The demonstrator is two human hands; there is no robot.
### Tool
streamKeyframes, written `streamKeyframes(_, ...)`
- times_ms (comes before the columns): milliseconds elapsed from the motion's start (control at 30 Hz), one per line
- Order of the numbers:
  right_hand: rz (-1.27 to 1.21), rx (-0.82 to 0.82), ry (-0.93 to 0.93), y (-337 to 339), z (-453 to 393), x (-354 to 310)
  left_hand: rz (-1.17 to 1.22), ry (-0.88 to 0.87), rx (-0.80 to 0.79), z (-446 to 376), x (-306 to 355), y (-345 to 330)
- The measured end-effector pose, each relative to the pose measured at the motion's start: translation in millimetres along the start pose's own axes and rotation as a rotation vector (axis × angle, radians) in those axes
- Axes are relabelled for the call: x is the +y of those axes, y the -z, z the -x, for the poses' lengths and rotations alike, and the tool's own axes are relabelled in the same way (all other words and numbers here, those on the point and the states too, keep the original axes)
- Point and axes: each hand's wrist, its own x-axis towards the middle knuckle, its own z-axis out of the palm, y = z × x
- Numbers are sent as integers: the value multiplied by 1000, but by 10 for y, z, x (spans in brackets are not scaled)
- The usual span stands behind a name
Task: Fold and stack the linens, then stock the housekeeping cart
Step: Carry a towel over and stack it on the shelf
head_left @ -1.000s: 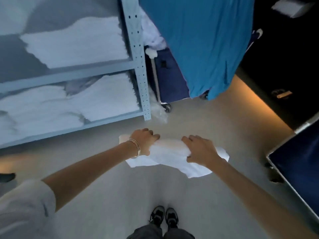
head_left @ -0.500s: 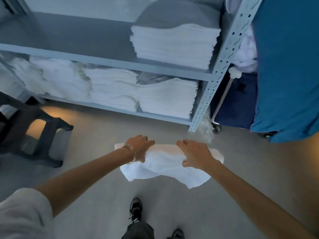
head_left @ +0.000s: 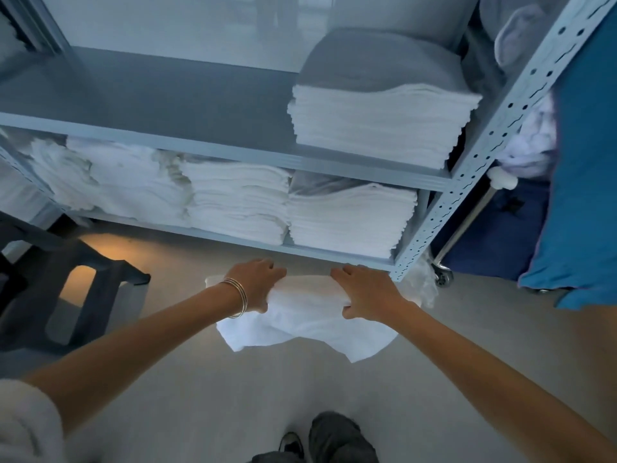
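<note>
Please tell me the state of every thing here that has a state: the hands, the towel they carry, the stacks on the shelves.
left hand: grips the towel's left end.
right hand: grips its right end.
white towel: folded, held in the air, lower edge hanging loose.
upper stack: folded, neat.
lower right stack: folded, neat.
lower middle stack: folded, neat.
lower left pile: rumpled, uneven.

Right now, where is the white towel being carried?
Head view, centre: the white towel hangs between the left hand and right hand, just before the rack's bottom shelf.

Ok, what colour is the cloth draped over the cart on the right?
Teal blue cloth, plain with no pattern; the head view shows it.
</note>
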Motion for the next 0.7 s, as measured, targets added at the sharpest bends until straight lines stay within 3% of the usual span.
streamKeyframes(433,87,32,73,691,-1654,168,-22,45,29,-925,-1283,476)
streamKeyframes(700,106,147,122,1271,-2627,271,-10,130,154,-1406,-2118,947)
